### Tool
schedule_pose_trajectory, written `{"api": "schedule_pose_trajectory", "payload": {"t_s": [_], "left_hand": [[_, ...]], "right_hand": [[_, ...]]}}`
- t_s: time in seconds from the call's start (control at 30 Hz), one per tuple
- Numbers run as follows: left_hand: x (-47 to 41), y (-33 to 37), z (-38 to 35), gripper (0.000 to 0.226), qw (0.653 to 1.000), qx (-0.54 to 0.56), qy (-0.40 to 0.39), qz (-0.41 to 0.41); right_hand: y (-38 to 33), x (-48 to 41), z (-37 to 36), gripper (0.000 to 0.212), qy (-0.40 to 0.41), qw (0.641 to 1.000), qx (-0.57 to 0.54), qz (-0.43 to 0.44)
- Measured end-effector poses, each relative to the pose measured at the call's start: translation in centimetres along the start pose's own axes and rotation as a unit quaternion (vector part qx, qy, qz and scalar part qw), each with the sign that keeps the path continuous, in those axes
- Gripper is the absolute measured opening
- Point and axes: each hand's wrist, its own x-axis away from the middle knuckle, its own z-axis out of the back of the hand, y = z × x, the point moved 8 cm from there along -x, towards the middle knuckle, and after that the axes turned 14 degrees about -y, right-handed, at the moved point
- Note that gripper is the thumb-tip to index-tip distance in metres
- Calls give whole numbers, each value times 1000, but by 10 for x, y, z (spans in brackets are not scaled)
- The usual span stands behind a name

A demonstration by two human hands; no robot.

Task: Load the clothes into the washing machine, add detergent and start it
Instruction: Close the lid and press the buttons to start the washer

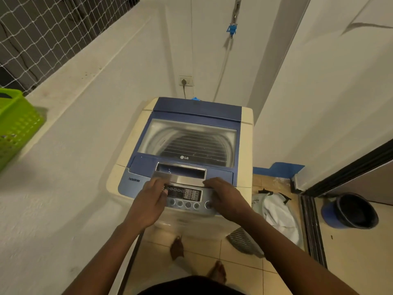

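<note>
A cream and blue top-loading washing machine [246, 122] stands in front of me with its lid [191, 116] down; through the clear window I see the steel drum. My left hand [150, 201] rests at the left end of the control panel [185, 195], fingers reaching the silver lid handle [180, 177]. My right hand [225, 199] lies over the panel's right end, covering the buttons there, fingers at the handle's right edge. Neither hand holds anything. A white bag or cloth bundle [278, 213] lies on the floor to the machine's right.
A green plastic basket [14, 122] sits on the ledge at the left. A dark bucket [353, 210] stands on the floor at the right beside a sliding-door track. A striped cloth [242, 241] lies near my feet. Wall socket [186, 81] and tap with hose [232, 28] are behind the machine.
</note>
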Motion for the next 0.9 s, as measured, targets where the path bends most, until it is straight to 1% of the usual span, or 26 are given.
{"api": "schedule_pose_trajectory", "payload": {"t_s": [0.13,0.3,0.5,0.67,0.8,0.9], "left_hand": [[24,-1,-9,25,999,19,26,39],[36,-4,-16,24,998,22,36,44],[39,-12,-20,21,999,26,16,35],[47,-22,-21,29,999,23,12,38],[56,-33,-24,37,999,19,1,49],[58,-40,-30,37,998,15,-15,53]], "right_hand": [[13,23,-4,36,43,999,0,-24],[22,46,-14,29,90,994,4,-58],[18,55,-36,38,82,990,75,-92],[8,59,-50,47,78,980,117,-139],[1,55,-54,35,75,976,122,-161],[2,52,-54,30,73,974,125,-172]]}}
